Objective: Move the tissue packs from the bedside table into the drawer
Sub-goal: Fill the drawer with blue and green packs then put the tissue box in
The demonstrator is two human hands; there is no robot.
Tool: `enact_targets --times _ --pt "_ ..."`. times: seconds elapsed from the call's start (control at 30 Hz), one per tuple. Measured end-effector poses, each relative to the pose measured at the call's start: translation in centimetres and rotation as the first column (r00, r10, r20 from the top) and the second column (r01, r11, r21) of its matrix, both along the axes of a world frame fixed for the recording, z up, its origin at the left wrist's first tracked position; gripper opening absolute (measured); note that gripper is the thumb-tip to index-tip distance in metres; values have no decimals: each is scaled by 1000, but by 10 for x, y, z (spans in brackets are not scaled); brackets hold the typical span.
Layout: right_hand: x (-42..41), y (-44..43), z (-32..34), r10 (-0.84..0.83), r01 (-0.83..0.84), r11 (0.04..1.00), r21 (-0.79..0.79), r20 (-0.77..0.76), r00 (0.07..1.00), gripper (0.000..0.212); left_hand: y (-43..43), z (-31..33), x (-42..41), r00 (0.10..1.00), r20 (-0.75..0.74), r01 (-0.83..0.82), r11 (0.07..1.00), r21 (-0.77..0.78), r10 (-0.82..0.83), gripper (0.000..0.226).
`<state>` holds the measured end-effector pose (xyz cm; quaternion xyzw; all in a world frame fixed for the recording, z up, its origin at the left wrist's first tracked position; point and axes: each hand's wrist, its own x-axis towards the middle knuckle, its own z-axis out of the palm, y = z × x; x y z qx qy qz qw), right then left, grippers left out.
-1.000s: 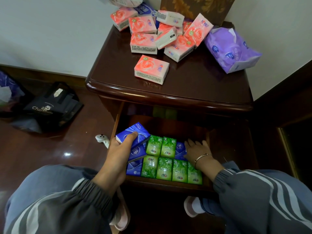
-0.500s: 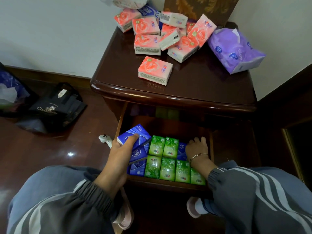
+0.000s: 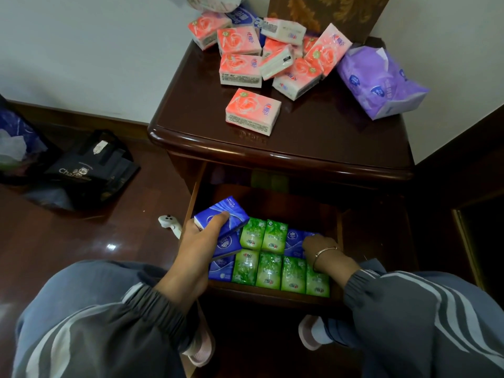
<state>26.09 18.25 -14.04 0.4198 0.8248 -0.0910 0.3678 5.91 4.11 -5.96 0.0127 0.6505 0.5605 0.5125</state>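
Left hand: the left hand (image 3: 195, 240) grips a blue tissue pack (image 3: 222, 214), thumb across its top face, and holds it tilted above the left rear corner of the drawer (image 3: 272, 293).
Right hand: the right hand (image 3: 319, 248) reaches into the drawer's right side with its fingers bent down onto a rear blue pack (image 3: 294, 241). Whether they pinch it or only press cannot be told. A bracelet (image 3: 326, 251) circles the wrist.
Drawer: pulled open below the worktop (image 3: 327, 137). Green packs (image 3: 268, 271) stand in two rows, with more blue packs (image 3: 222, 268) along the left wall.
Worktop: pink packs (image 3: 240, 42) lie heaped at the rear edge. A single pink pack (image 3: 252, 111) lies apart, nearer the front edge. A large purple pack (image 3: 381, 83) sits at the right rear corner.
Floor: a black bag (image 3: 90, 170) lies well left of the drawer, and a small white device (image 3: 169, 223), possibly a controller, lies just beside its left wall.
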Motion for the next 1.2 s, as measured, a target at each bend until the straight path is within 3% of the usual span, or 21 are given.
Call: enact_targets --times 0.07,0.13,0.2,0.27,0.3,0.47,0.53,0.67,0.8,0.87,0.9,0.97,1.0,1.03,1.13,1.2 --pt "-3 4 10 -120 117 993 -29 -129 984 30 0 0 1 999 -12 40 999 -1 -40 48" --pt "-9 5 27 -299 276 954 -116 -372 879 29 -1 -1 3 994 -10 113 994 9 -113 48" --pt "-18 -3 48 -523 384 852 -354 -587 618 34 -1 -1 7 982 -15 190 982 18 -190 46" --pt "-28 -17 74 -765 366 644 -672 -556 325 37 0 -2 13 968 -35 248 969 14 -247 46" --pt "-30 -23 84 -825 322 564 -760 -505 253 33 2 -2 17 960 -46 278 960 14 -277 47" --pt "-24 -39 102 -805 285 593 -753 -554 211 12 9 -5 43 907 -92 414 910 8 -411 53" --pt "-18 -35 103 -843 279 538 -796 -508 177 14 13 -5 51 909 -27 417 908 50 -416 52" --pt "-8 -16 105 -941 213 330 -920 -339 -4 12 21 0 56 916 201 313 931 186 -348 57" --pt "1 7 96 -929 287 282 -916 -335 -159 11 25 -6 57 918 159 346 930 127 -363 36" --pt "7 20 85 -882 416 385 -824 -461 -99 21 25 -12 55 938 71 339 940 31 -341 38" --pt "10 25 79 -837 486 478 -732 -547 0 23 25 -15 52 943 32 331 944 5 -331 38" --pt "16 35 65 -654 564 721 -402 -663 365 21 26 -20 45 954 -21 299 954 -28 -299 29" --pt "18 37 58 -538 538 814 -216 -628 562 21 26 -21 41 959 -41 278 959 -45 -280 23" --pt "18 36 52 -455 492 866 -90 -553 698 22 26 -23 36 965 -57 253 966 -60 -256 20" --pt "11 24 37 -319 361 932 43 -380 868 24 25 -27 29 974 -81 207 975 -81 -213 22" --pt "6 18 27 -133 186 966 180 -267 954 24 25 -26 30 974 -82 205 975 -84 -212 23"
